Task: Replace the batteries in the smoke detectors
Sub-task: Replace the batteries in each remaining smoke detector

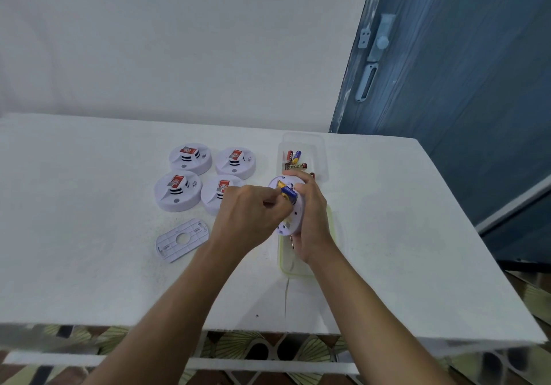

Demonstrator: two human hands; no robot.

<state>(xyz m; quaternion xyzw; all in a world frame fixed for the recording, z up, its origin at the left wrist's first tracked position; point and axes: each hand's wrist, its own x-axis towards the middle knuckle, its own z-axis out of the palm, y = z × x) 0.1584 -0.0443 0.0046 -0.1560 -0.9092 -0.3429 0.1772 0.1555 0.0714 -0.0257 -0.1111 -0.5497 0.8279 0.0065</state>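
Centre frame, above the white table point(89, 280), a right hand point(311, 217) clamps its grip round a tilted smoke detector point(293, 216) while the left hand point(247, 214) pinches a blue battery point(288, 194) at the open back. Seated askew or reversed, the cell could jam; a loosened pinch would likely drop it toward the tub point(293, 271) below.

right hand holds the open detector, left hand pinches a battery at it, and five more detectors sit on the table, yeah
Not quite. The head view shows four more detectors on the table, not five. The rest stands: the right hand holds the open detector and the left hand pinches a battery at it.
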